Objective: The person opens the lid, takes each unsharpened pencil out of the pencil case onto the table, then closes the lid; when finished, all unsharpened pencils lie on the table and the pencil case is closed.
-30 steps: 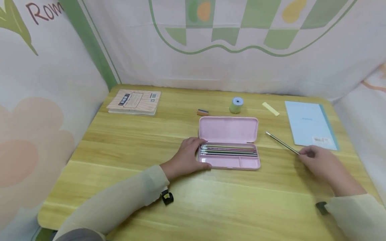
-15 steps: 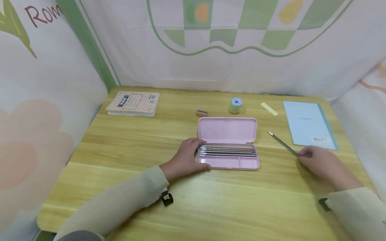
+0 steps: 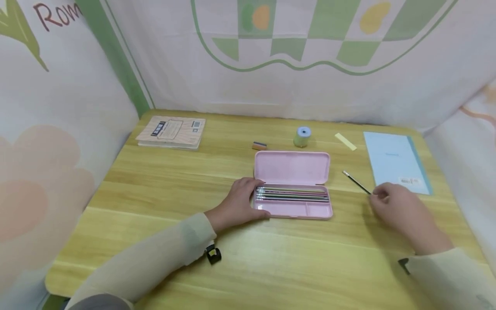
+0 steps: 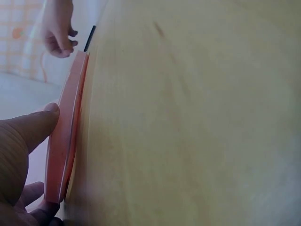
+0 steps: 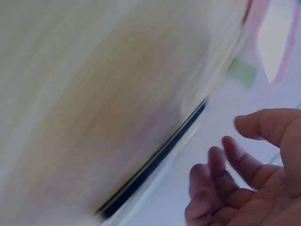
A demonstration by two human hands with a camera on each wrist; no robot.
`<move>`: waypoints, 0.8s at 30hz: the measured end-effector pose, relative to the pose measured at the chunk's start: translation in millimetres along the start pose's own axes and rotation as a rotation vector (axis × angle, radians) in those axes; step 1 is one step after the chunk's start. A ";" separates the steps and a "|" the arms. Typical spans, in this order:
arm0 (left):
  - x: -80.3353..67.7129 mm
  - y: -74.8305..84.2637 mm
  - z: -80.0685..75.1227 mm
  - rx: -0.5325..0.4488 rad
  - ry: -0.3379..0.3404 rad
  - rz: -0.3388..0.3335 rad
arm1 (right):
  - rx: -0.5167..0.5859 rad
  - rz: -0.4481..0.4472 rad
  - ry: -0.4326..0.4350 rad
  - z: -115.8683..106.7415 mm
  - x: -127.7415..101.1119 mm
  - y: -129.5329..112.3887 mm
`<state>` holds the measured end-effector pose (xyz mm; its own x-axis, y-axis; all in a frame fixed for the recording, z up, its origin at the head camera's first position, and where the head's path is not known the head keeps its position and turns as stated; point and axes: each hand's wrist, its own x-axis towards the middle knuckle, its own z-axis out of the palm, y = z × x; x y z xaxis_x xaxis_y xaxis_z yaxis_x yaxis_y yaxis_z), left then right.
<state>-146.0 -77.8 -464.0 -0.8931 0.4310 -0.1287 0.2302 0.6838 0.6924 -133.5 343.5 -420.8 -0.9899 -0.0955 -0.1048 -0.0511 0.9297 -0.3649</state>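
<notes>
A pink pencil case (image 3: 284, 209) lies with its lid up in the middle of the table, several pencils (image 3: 292, 194) side by side in its long compartment. My left hand (image 3: 240, 200) grips its left end, thumb at the front edge and fingers at the back; the left wrist view shows the thumb on the case's side (image 4: 61, 141). To the right, a dark striped pencil (image 3: 356, 182) lies slantwise, its eraser end pointing away. My right hand (image 3: 403, 215) covers its near end in the head view. In the right wrist view the thumb and fingers are spread beside the pencil (image 5: 155, 160).
Behind the case are a small orange-and-blue block (image 3: 259, 146), a green cylinder with a pale blue top (image 3: 302, 137) and a pale yellow strip (image 3: 345, 142). A light blue notebook (image 3: 393, 161) lies at right, a patterned book (image 3: 170, 132) at back left. Printed cloth hangs around the table.
My right hand has moved left along the pencil and hides more of its near end. The left hand and the pencil case have stayed in place.
</notes>
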 end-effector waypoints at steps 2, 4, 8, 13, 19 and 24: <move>-0.5 -0.7 -0.3 -0.002 0.001 0.000 | 0.023 -0.052 0.015 5.5 -0.7 -23.7; -1.2 -1.6 0.1 -0.006 -0.003 -0.003 | 0.045 -0.113 0.016 12.5 -0.5 -45.7; -1.8 -4.4 2.9 -0.012 -0.006 -0.007 | 0.109 -0.219 -0.019 26.2 2.5 -76.3; 0.3 -7.5 6.9 -0.004 -0.004 0.012 | 0.143 -0.289 -0.044 37.8 10.6 -88.7; 3.3 -7.1 6.3 0.008 0.003 0.042 | 0.151 -0.280 -0.097 39.6 19.1 -92.4; 2.1 -5.8 3.0 -0.002 0.003 0.023 | 0.177 -0.252 -0.142 38.6 25.3 -96.1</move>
<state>-148.1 -79.1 -470.4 -0.8885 0.4452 -0.1108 0.2502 0.6726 0.6964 -148.5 238.0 -424.1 -0.9199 -0.3750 -0.1144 -0.2560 0.7956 -0.5491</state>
